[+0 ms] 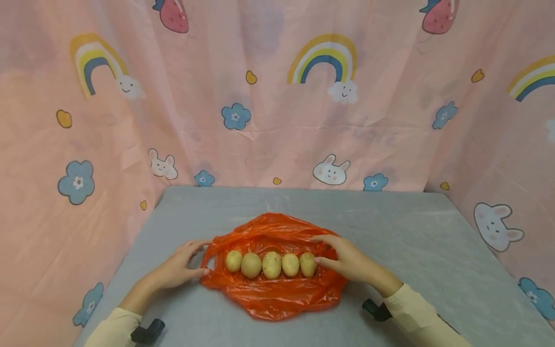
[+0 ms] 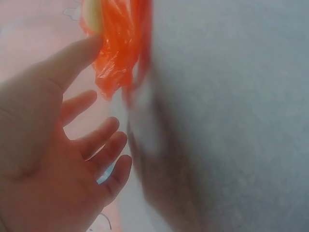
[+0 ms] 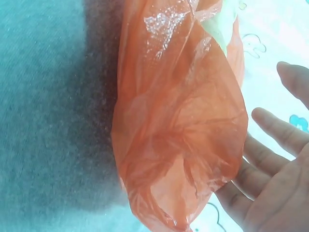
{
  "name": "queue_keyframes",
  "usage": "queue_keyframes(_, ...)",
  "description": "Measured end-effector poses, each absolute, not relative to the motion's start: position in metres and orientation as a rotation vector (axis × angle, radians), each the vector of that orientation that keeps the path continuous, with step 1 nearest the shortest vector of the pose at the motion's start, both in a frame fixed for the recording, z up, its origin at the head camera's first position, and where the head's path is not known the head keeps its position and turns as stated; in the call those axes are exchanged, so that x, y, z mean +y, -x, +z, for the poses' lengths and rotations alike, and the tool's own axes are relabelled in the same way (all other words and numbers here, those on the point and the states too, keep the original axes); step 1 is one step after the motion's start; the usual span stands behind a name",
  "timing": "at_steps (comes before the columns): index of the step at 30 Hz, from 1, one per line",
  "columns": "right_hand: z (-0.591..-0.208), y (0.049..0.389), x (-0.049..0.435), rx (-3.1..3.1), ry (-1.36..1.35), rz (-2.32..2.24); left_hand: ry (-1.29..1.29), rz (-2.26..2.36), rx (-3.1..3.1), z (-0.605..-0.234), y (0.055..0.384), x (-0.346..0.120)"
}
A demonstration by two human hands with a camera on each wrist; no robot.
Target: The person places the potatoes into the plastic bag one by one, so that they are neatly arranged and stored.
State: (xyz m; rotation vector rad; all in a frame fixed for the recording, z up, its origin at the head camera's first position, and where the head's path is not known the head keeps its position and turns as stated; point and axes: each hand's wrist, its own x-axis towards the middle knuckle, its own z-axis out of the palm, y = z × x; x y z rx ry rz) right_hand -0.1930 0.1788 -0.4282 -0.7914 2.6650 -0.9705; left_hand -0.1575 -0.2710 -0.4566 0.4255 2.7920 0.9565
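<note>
A red plastic bag (image 1: 282, 301) lies spread on the grey table. Several yellow potatoes (image 1: 271, 265) sit in a row along its middle. At the bag's left end is my left hand (image 1: 175, 270), its fingers and thumb parted beside the handle loop (image 1: 207, 260). The left wrist view shows this hand (image 2: 58, 140) with an exposed palm and nothing gripped. My right hand (image 1: 353, 260) is at the bag's right end, thumb tip close to the rightmost potato (image 1: 308, 265). Seen from the right wrist, its fingers (image 3: 263, 154) are extended alongside the crumpled plastic (image 3: 183, 121).
The grey tabletop (image 1: 390, 226) runs back to a pink printed curtain (image 1: 277, 144), which also hangs along both sides. Black wrist mounts (image 1: 148, 331) show at the cream sleeves (image 1: 114, 327).
</note>
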Motion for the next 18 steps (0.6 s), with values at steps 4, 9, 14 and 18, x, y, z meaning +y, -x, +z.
queue_keyframes(4,-0.428,0.194,0.180,2.683,0.785,-0.966,-0.397,0.975,2.795,-0.455,0.157,-0.272)
queue_keyframes(9,-0.428,0.195,0.184,2.698,0.813,-0.963,-0.400,0.971,2.805,-0.452,0.154,-0.274)
queue_keyframes(14,-0.424,0.195,0.190,2.701,0.785,-0.962,-0.402,0.955,2.820,-0.453,0.152,-0.276)
queue_keyframes(18,-0.422,0.194,0.194,2.722,0.784,-0.966,-0.377,0.939,2.830,-0.451,0.150,-0.276)
